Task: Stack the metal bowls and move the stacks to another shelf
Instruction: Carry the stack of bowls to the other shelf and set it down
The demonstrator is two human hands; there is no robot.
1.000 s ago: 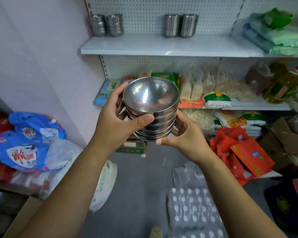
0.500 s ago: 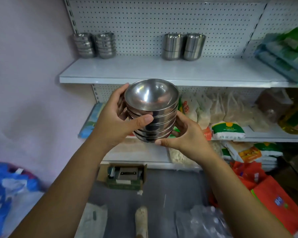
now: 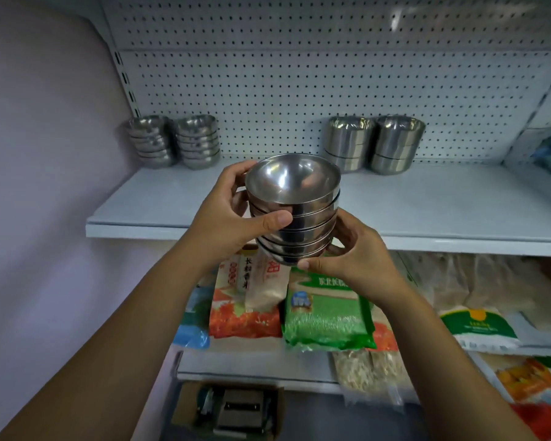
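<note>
I hold a stack of several shiny metal bowls (image 3: pixel 295 211) in both hands, level with the front edge of the white upper shelf (image 3: pixel 159 202). My left hand (image 3: pixel 226 214) wraps the stack's left side with the thumb across its front. My right hand (image 3: pixel 353 256) cups the bottom and right side. At the shelf's back left stand two stacks of shallow metal bowls (image 3: pixel 174 143). Two stacks of taller metal bowls (image 3: pixel 374 144) stand at the back, right of centre.
A white pegboard wall (image 3: pixel 299 90) backs the shelf. Below it, a lower shelf holds an orange food bag (image 3: pixel 245 313), a green bag (image 3: pixel 328 316) and other packets. A cardboard box (image 3: pixel 233 409) sits on the floor. A pale wall (image 3: pixel 39 186) closes the left side.
The view has risen and come closer to the shelves, so the upper shelf now sits right behind the stack. My grip on the bowls is unchanged.
</note>
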